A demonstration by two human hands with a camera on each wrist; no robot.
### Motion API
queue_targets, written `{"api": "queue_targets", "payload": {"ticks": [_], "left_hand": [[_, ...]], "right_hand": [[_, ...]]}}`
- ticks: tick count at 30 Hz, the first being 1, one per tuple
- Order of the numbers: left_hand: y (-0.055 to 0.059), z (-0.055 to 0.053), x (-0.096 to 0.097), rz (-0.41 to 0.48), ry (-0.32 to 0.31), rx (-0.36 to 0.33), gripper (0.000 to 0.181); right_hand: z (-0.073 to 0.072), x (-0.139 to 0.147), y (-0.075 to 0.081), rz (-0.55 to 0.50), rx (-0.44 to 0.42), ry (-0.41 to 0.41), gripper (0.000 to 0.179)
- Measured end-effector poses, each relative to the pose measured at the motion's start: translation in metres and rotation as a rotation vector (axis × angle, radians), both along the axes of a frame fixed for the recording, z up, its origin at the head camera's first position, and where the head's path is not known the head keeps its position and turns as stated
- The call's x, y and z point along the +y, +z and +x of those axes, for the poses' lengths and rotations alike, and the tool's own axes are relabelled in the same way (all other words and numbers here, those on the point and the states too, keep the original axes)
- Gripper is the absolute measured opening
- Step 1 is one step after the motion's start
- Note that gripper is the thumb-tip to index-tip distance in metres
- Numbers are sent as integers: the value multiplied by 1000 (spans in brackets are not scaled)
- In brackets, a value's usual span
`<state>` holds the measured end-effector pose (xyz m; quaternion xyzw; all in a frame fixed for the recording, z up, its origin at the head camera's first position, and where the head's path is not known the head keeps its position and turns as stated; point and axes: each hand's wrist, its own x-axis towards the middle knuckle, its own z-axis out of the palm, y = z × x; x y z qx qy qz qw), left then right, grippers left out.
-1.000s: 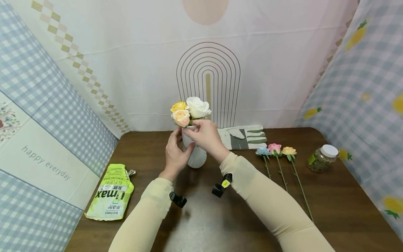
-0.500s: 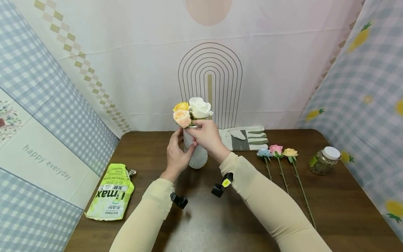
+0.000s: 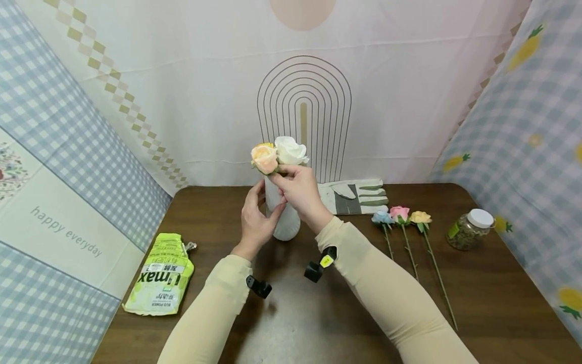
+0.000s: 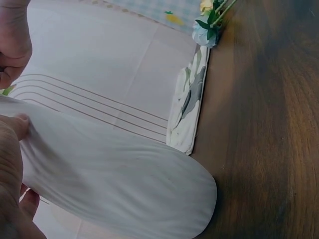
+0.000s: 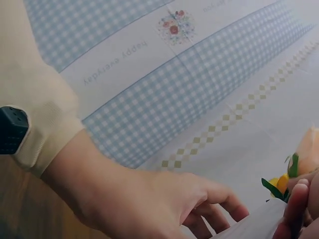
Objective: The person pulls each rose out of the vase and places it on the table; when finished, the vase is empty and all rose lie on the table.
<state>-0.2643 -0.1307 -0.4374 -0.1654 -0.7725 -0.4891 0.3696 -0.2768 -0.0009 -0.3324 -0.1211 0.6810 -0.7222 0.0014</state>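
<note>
A tall white vase (image 3: 286,225) stands on the table, and my left hand (image 3: 256,222) grips its upper part, fingers and thumb around it in the left wrist view. My right hand (image 3: 300,192) is at the vase's mouth, pinching a peach rose (image 3: 264,158) just under its bloom. Beside it a white rose (image 3: 291,150) stands in the vase. A yellow rose (image 5: 280,184) shows behind the peach one, mostly covered in the head view. The stems inside the vase are hidden.
A work glove (image 3: 352,197) lies behind the vase. To the right lie a blue rose (image 3: 383,217), a pink rose (image 3: 400,214) and a pale yellow rose (image 3: 421,218), beside a lidded jar (image 3: 470,230). A green-and-white bag (image 3: 161,275) lies at left.
The peach rose has risen slightly and now covers most of the yellow rose. My right hand stays at the vase's mouth; the left keeps its grip. The head view has shifted a little.
</note>
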Motion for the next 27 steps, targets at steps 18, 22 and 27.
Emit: {"api": "queue_targets", "payload": {"ticks": [18,22,27], "left_hand": [[1,3,-2,-47,24,-42,67],[1,3,-2,-53,30,-53,67],[1,3,-1,-42,25,-45,67]], "right_hand": [[-2,13,-9,30,191,18,22],[-5,16,-11,90,251,-7,19],[-8,20,-13,157,336,-58,15]]}}
